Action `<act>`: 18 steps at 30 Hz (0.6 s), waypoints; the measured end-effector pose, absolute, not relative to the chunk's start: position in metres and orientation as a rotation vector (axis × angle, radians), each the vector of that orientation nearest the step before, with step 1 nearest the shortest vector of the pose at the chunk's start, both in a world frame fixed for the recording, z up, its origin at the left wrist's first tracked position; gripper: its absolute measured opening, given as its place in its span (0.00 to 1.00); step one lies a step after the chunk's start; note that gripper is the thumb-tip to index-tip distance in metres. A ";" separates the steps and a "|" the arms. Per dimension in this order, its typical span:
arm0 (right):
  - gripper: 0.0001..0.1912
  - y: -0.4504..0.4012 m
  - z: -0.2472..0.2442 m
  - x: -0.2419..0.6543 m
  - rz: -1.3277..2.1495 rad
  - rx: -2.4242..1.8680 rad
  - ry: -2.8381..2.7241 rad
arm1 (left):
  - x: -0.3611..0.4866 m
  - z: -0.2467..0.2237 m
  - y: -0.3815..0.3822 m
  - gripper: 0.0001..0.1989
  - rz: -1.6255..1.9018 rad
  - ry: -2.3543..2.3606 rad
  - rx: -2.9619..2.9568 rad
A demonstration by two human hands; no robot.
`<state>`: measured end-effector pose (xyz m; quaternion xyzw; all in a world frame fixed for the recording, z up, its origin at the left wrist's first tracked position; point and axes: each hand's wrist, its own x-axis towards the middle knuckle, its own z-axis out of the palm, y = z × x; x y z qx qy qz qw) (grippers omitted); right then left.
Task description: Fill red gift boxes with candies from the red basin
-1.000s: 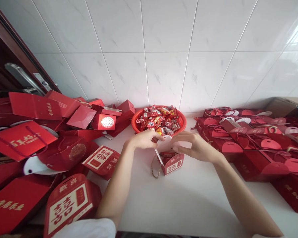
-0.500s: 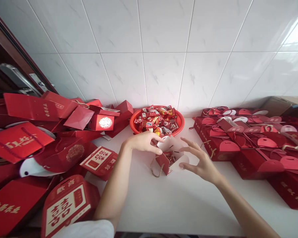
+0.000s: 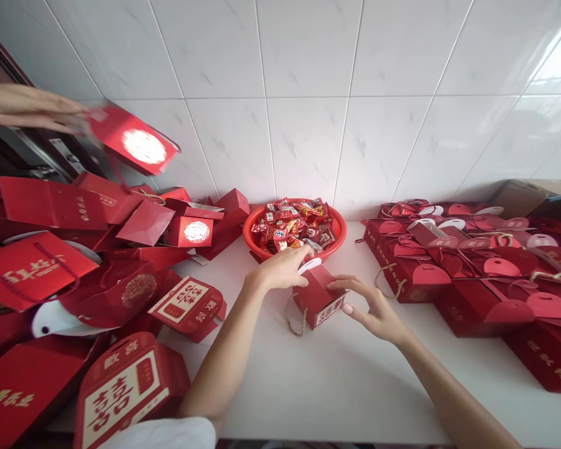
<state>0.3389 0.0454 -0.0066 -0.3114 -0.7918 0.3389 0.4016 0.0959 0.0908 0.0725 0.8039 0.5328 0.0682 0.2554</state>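
Note:
A small red gift box (image 3: pixel 312 302) with a twisted rope handle (image 3: pixel 295 319) stands on the white table between my hands, its red top folded over. My left hand (image 3: pixel 283 269) grips its far left side, thumb and fingers around the end with a white rounded flap (image 3: pixel 310 266). My right hand (image 3: pixel 371 305) holds the right side; its fingers lie on the top and the thumb is by the edge. What was inside the box is now covered. Just behind, an orange-red basket (image 3: pixel 341 232) holds many red-wrapped sweets (image 3: pixel 290 224).
Red boxes and folded cartons (image 3: pixel 140 290) are piled on the left. Rows of closed red boxes (image 3: pixel 477 299) fill the right. At upper left another person's hand (image 3: pixel 32 107) holds a red box (image 3: pixel 135 140). A tiled wall (image 3: pixel 308 143) stands behind the table (image 3: pixel 327 386).
The box's open white flap has been folded over, so its red outside shows and the contents are covered. Another person's hand with a red box has come in at upper left.

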 end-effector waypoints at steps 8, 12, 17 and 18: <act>0.18 0.050 -0.013 0.328 0.803 -0.993 -1.862 | 0.103 0.068 0.086 0.10 0.168 1.455 2.279; 0.19 0.053 -0.014 0.323 0.828 -1.046 -1.830 | 0.103 0.067 0.087 0.06 0.086 1.378 2.217; 0.19 0.059 -0.016 0.321 0.927 -1.090 -1.777 | 0.100 0.071 0.089 0.06 0.031 1.242 2.176; 0.19 0.060 -0.017 0.320 0.946 -1.099 -1.767 | 0.099 0.072 0.089 0.09 0.046 1.249 2.167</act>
